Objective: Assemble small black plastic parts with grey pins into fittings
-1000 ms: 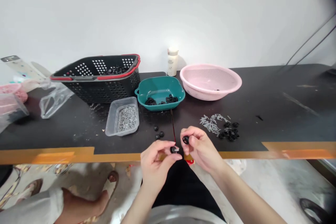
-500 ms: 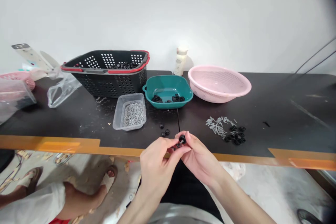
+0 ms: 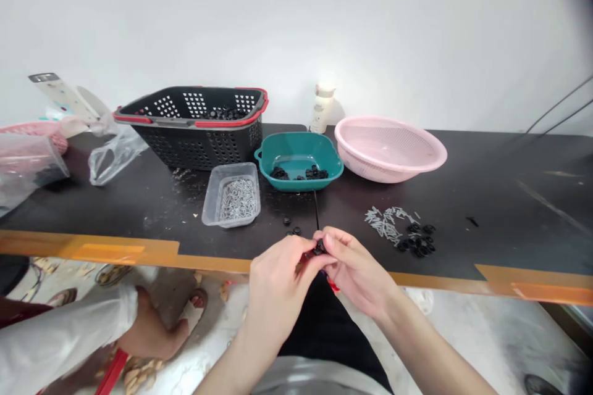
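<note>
My left hand (image 3: 278, 281) and my right hand (image 3: 354, 265) meet at the near edge of the black table (image 3: 486, 197), fingertips pinched together around a small black round part (image 3: 319, 249). Two loose black parts (image 3: 291, 226) lie on the table just beyond my fingers. To the right lie a scatter of small metal pins (image 3: 384, 222) and a cluster of black rings (image 3: 417, 242). A clear plastic tray of metal pieces (image 3: 234, 194) stands ahead on the left, and a teal bowl (image 3: 299, 157) holding black parts is behind it.
A black basket with red rim (image 3: 194, 126), a pink colander (image 3: 389, 148) and a white bottle (image 3: 321, 108) stand at the back. Clear plastic bags (image 3: 113, 154) lie at the left. Another person's sleeve and leg (image 3: 69, 345) show below the table's orange-taped edge (image 3: 115, 250).
My hands came together, joining the black part from my right fingers with the one in my left. The camera shifted slightly, and the other person's sleeve moved further into view.
</note>
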The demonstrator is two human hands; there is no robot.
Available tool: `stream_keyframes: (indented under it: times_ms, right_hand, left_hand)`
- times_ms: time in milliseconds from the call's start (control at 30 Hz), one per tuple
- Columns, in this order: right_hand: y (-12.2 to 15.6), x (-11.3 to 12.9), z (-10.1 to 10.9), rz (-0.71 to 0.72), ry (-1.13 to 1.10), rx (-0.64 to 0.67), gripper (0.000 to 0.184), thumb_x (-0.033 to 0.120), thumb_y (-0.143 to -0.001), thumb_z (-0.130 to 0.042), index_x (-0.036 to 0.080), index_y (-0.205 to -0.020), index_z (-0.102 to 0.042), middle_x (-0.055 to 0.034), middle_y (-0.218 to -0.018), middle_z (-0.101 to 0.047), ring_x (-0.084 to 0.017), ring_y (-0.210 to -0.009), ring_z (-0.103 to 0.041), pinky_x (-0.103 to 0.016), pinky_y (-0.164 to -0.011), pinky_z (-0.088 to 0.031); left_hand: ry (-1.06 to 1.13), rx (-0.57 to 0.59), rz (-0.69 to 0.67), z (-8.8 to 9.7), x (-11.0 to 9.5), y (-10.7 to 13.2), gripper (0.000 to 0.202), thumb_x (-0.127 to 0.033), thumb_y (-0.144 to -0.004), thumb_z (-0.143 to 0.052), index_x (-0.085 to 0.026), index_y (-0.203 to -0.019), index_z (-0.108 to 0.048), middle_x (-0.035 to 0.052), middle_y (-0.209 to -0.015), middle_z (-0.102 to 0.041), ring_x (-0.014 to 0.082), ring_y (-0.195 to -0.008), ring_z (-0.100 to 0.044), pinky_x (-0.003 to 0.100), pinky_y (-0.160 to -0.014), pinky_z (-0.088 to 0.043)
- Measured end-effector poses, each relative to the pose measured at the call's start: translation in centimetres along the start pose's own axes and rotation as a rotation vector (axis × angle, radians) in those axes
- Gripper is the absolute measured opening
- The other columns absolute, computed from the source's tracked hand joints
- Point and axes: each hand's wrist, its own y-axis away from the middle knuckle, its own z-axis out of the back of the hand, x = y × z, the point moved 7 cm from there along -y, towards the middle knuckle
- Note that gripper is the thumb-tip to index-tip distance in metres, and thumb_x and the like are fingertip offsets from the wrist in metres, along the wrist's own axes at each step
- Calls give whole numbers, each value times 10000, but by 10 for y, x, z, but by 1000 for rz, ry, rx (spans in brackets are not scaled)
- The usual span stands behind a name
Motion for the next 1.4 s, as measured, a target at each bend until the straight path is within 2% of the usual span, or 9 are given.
stream_keyframes:
  times_ms: [200,367,500,600,733,900,1100,1233,1400]
  right_hand:
    - [1,5,1,81,227,23,442,420,-676,-838,164,-502,-523,52,-522,-457,-81,-523,-369,-214,-507,-314]
    - [10,17,0,151,446,100,349,445,-832,-698,151,-644,-681,26,-625,-491,-97,-590,-417,-235,-549,-339]
    - [17,20,-6,63,515,246,167,318,-732,-808,197,-837,-760,10,-782,-577,-98,-639,-475,-229,-561,-364]
    - [17,20,-7,1,480,258,136,321,-749,-794,193,-766,-751,39,-640,-530,-75,-546,-400,-226,-536,-339]
    - [16,23,-7,118,508,222,322,388,-809,-736,173,-578,-671,27,-606,-503,-95,-586,-416,-237,-566,-352]
    - [19,24,-7,271,579,196,297,431,-866,-664,194,-697,-724,-13,-762,-596,-135,-714,-506,-261,-672,-417]
    - [31,36,5,482,598,-74,111,307,-731,-812,259,-761,-717,3,-724,-649,-150,-667,-592,-260,-621,-483]
    - [49,47,-1,718,728,-114,69,223,-736,-802,269,-713,-756,-26,-703,-680,-171,-632,-605,-289,-589,-500]
    - [50,46,-2,649,719,-98,66,237,-741,-798,295,-771,-798,-41,-756,-705,-181,-659,-636,-301,-599,-532]
  left_hand:
    - [87,131,21,-7,7,-4,205,-312,-801,-743,-224,-955,-640,-38,-681,-710,127,-570,-665,213,-576,-522]
    - [90,212,23,-10,6,-7,219,-372,-774,-758,-199,-827,-634,-42,-629,-672,108,-527,-619,199,-529,-471]
    - [9,133,-130,-2,-6,-13,279,-419,-813,-706,-166,-721,-633,-49,-507,-566,82,-438,-523,192,-451,-379]
    - [-42,9,-307,3,-14,-14,254,-379,-778,-752,-153,-719,-651,-52,-488,-522,75,-424,-473,202,-430,-339]
    - [76,-69,-319,2,-4,-14,225,-321,-706,-825,-167,-813,-699,-17,-640,-617,88,-526,-557,196,-495,-451]
    - [308,-19,-209,-4,11,-10,219,-308,-766,-776,-239,-974,-757,21,-835,-669,110,-654,-640,212,-576,-550]
    - [181,-98,-260,5,1,-3,219,-231,-745,-797,-236,-961,-767,8,-761,-717,119,-653,-645,224,-610,-539]
    - [116,-105,-303,5,-5,0,236,-261,-775,-775,-237,-1008,-755,7,-755,-723,122,-637,-637,232,-595,-527]
    - [74,-158,-333,9,-6,5,252,-248,-796,-759,-236,-1046,-736,5,-762,-709,118,-640,-625,231,-585,-509]
